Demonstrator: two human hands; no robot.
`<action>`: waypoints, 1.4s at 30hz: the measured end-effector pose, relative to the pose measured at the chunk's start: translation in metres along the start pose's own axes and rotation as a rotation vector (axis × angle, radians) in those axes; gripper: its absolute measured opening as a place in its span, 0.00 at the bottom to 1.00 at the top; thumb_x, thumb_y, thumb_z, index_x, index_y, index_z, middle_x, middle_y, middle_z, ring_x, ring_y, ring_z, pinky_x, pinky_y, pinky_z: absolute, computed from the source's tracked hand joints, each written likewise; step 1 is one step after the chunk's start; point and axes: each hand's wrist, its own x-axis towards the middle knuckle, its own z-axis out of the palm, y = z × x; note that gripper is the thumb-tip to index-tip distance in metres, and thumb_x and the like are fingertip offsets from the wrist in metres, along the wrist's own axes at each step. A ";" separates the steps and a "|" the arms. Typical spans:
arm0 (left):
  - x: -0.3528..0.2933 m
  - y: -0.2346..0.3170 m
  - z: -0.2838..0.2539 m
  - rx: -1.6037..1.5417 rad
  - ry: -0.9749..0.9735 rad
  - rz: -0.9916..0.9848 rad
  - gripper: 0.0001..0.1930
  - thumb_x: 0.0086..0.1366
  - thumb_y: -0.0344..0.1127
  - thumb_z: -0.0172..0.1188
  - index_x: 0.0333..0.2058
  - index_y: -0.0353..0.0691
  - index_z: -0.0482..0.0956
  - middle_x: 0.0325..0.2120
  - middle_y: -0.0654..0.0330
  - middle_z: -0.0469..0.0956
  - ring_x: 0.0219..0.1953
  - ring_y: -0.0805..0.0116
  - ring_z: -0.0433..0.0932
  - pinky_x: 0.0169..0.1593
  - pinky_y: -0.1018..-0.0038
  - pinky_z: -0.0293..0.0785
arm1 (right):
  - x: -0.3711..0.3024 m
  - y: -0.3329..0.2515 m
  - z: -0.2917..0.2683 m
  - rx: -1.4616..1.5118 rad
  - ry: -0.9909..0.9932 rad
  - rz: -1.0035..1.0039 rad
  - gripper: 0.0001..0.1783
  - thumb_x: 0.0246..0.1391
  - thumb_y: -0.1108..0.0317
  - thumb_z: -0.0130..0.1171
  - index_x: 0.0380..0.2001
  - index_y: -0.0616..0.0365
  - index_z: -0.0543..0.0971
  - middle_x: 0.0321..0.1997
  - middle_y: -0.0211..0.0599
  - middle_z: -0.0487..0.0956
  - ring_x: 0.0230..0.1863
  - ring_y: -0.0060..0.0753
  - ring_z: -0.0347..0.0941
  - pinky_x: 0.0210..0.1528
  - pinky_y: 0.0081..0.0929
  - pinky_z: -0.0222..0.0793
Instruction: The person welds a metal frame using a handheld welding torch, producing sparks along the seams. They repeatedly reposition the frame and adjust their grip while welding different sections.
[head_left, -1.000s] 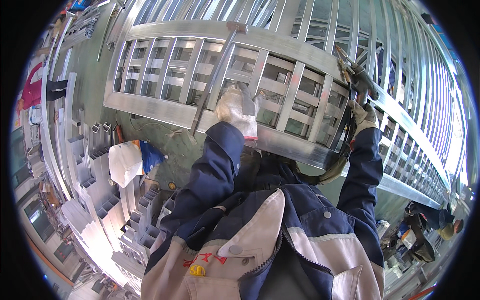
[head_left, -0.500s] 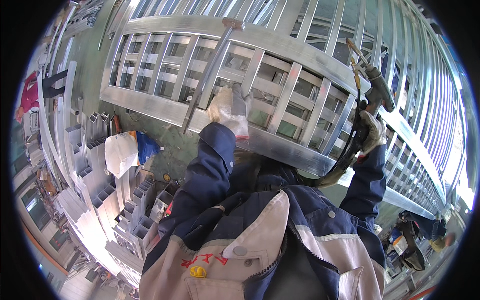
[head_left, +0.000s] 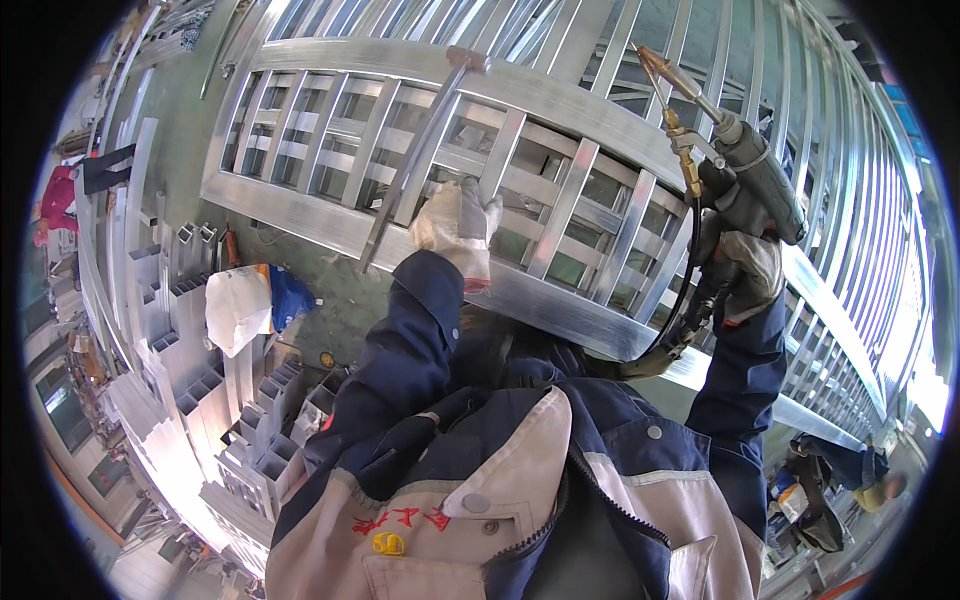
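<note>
Two gloved hands were at work on one long aluminium frame, which we take as our landmark. It was a bright silver panel of two broad rails joined by many short upright bars, laid slantwise across the view, with a fine brushed sheen along the rails and green floor showing through the gaps.

Our left hand, in a pale work glove, lay against the frame's near rail, its grip closed round the lower part of a slim metal bar that ran up across the frame to the far rail, tilted against the uprights.

Our right hand, in a grey glove, was just off the frame's right part, its grip pressed together round the handle of a dark welding torch. The torch's brass neck and thin nozzle rose over the frame's far rail; we could not tell whether the tip touched metal. A black hose curved down from the torch across the near rail.

Left of the frame, short cut aluminium profiles stood in a cluster on the floor, with a white bag lying among them. Beyond the frame's right end, more frames of the same kind were stacked alongside.
</note>
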 end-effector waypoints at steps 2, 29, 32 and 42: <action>0.002 -0.003 0.001 -0.031 -0.010 0.008 0.20 0.71 0.55 0.76 0.37 0.41 0.91 0.31 0.48 0.91 0.36 0.42 0.92 0.42 0.48 0.85 | 0.003 -0.003 0.020 0.156 0.004 -0.062 0.45 0.58 0.53 0.78 0.73 0.68 0.80 0.59 0.53 0.92 0.35 0.37 0.85 0.36 0.33 0.83; 0.005 -0.013 -0.002 -0.169 -0.102 0.024 0.24 0.74 0.57 0.70 0.48 0.39 0.92 0.39 0.45 0.92 0.44 0.39 0.91 0.50 0.45 0.87 | 0.051 -0.064 0.180 -0.517 -0.089 0.212 0.39 0.75 0.64 0.75 0.81 0.62 0.72 0.64 0.34 0.86 0.59 0.26 0.84 0.64 0.32 0.83; 0.004 -0.012 -0.002 -0.173 -0.094 0.010 0.23 0.74 0.57 0.71 0.47 0.40 0.93 0.37 0.46 0.92 0.45 0.39 0.91 0.50 0.45 0.88 | 0.061 -0.039 0.179 -0.879 -0.226 0.233 0.45 0.68 0.68 0.74 0.85 0.57 0.68 0.65 0.35 0.85 0.59 0.24 0.83 0.62 0.29 0.82; 0.008 -0.007 -0.022 -0.173 -0.266 -0.033 0.27 0.73 0.61 0.72 0.53 0.42 0.93 0.49 0.47 0.92 0.51 0.41 0.93 0.55 0.49 0.90 | 0.065 -0.016 0.166 -0.452 -0.228 0.271 0.55 0.61 0.78 0.72 0.89 0.53 0.62 0.73 0.40 0.82 0.71 0.32 0.81 0.75 0.31 0.77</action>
